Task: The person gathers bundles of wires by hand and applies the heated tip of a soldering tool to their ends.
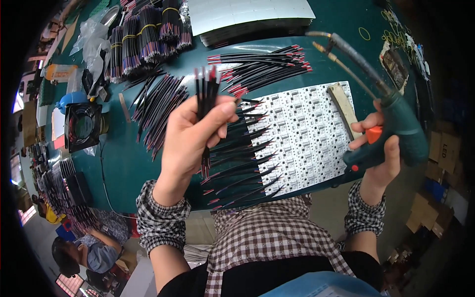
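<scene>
Head view: the left hand (195, 131) is closed around a bunch of thin black wires with red-tipped ends (209, 91), its thumb pressed across them, raised just left of a white rectangular panel of small circuit boards (297, 141). The right hand (387, 168) grips a dark green pistol-shaped soldering tool (405, 131), with fingers beside its orange trigger (374, 134); the tool's two slender metal tubes reach far and left, their tips near each other beyond the panel.

The panel lies on the dark green tabletop (121, 173), near the person's brown-and-white checked apron (262, 232). A row of loose black wires (237, 163) lies across its left edge, and a flat beige bar (342, 106) rests on its right part. Beyond the panel is a loose pile of black wires with red ends (272, 64); another pile of dark wires (161, 111) lies to the left. Farther left are wire bundles tied with yellow bands (143, 42), and at the far side stands a stack of white sheets (252, 17). A square black fan (83, 127) stands at the left.
</scene>
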Demonstrator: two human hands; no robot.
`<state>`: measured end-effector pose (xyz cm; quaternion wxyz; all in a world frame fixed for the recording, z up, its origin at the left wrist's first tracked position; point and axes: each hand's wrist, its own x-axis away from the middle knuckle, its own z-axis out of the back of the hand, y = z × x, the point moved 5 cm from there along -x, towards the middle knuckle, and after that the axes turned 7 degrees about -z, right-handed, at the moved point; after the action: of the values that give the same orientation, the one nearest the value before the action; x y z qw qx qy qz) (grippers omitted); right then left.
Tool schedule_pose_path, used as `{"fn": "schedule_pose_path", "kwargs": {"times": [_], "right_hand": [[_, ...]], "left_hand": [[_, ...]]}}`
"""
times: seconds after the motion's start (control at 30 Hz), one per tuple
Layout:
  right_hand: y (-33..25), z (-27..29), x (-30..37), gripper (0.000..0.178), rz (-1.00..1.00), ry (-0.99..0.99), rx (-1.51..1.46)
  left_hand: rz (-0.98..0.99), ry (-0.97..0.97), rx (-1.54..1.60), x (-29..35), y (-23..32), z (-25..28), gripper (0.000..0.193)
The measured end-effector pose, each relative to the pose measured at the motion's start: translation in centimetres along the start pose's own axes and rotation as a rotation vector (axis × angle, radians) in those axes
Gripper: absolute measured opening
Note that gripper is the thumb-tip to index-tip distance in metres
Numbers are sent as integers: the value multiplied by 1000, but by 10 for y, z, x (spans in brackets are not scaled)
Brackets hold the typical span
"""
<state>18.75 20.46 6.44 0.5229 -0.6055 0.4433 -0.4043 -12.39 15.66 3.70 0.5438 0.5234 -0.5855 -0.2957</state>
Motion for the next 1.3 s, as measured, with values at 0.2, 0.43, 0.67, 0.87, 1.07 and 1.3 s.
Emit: {"fn": "schedule_pose_path", "kwargs": {"times": [0.2, 0.43, 0.67, 0.87, 1.07, 1.3], "right_hand": [[28, 6, 27, 53, -139, 98, -54], [46, 4, 46, 59, -188, 129, -51], [51, 0, 53, 52, -201, 128, -149], [49, -1, 56, 51, -203, 133, -134], [44, 5, 61, 51, -188, 143, -37], [41, -1, 71, 52, -226, 119, 48]], "left_hand": [[74, -42, -37, -7, -23, -5, 21], [42, -5, -60, -12, -26, -15, 22], [83, -45, -19, -9, -34, -8, 19], [70, -88, -50, -5, -29, -5, 18], [-46, -117, -319, 1, 9, -11, 13], [-210, -101, -732, -29, -22, -41, 16]]}}
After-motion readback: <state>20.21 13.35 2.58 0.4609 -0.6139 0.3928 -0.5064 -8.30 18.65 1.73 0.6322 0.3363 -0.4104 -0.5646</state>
